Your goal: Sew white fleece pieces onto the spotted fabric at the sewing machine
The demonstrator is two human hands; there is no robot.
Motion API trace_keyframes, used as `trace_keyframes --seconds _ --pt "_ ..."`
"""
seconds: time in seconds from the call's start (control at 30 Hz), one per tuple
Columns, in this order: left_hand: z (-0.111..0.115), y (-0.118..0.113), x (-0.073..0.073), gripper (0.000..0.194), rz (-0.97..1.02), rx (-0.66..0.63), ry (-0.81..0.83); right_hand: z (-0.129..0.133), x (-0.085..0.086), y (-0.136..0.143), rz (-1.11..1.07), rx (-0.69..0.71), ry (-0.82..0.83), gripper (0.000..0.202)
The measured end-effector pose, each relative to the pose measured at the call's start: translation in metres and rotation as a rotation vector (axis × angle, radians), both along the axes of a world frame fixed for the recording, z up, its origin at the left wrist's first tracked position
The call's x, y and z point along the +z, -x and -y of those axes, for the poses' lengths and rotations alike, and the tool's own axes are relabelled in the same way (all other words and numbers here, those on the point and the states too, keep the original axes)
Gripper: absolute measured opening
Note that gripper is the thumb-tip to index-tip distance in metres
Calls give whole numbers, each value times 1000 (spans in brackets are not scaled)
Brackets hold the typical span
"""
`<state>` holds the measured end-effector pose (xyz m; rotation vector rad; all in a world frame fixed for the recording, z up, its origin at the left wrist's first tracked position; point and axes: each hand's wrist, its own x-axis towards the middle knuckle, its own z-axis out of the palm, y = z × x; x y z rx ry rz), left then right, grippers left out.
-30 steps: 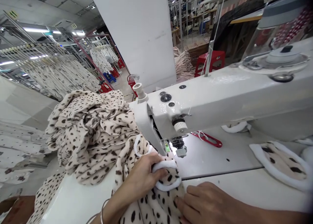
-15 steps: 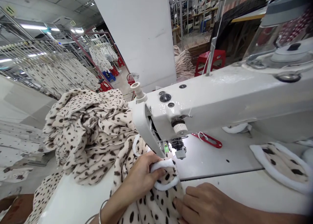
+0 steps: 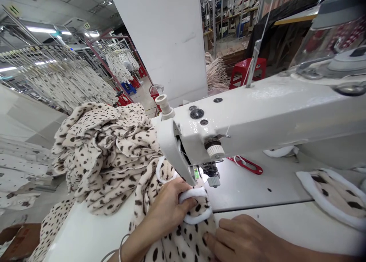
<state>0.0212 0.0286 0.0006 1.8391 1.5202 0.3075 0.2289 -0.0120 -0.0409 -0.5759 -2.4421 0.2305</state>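
My left hand (image 3: 171,204) is closed on a small spotted fleece piece with white trim (image 3: 197,218), thumb on top, just in front of the sewing machine's (image 3: 257,119) needle area. This piece lies over a larger spotted fleece fabric (image 3: 190,241), which runs down toward me. My right hand (image 3: 241,237) has its fingers curled, pinching the right edge of that larger fabric. The needle and presser foot are mostly hidden behind the machine head and my left hand.
A big heap of spotted fleece (image 3: 108,159) sits left of the machine. Red thread snips (image 3: 248,166) lie on the machine bed. Another white-trimmed spotted piece (image 3: 334,193) rests at the right. A white pillar (image 3: 162,40) stands behind, with a red stool (image 3: 251,69) beyond it.
The whole view has shifted slightly, so things appear a little farther right. Both hands keep their hold on the fabric, with hardly any movement relative to the machine.
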Motion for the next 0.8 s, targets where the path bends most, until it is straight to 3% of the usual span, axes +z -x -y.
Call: trace_keyframes --seconds 0.17,0.3,0.4,0.5,0.57,0.67,0.8 --pt "-1 -4 7 10 -42 -16 35 -14 1 -1 -125 -179 -103 21" --pt "2 -1 9 7 -34 8 13 -17 -7 1 -51 -174 -100 22" --pt "9 2 7 28 -57 -98 -286 -14 -11 4 -59 -160 -126 18" --pt "15 3 2 15 -225 -391 -723 -13 -11 6 -55 -159 -131 16" --pt "17 2 -4 16 -299 -566 -917 -13 -12 7 -49 -154 -106 15" --pt "20 2 -13 23 -314 -644 -1021 -14 -14 7 -54 -157 -88 16" --pt "24 4 -18 26 -318 -633 -971 -14 -14 9 -45 -154 -72 20"
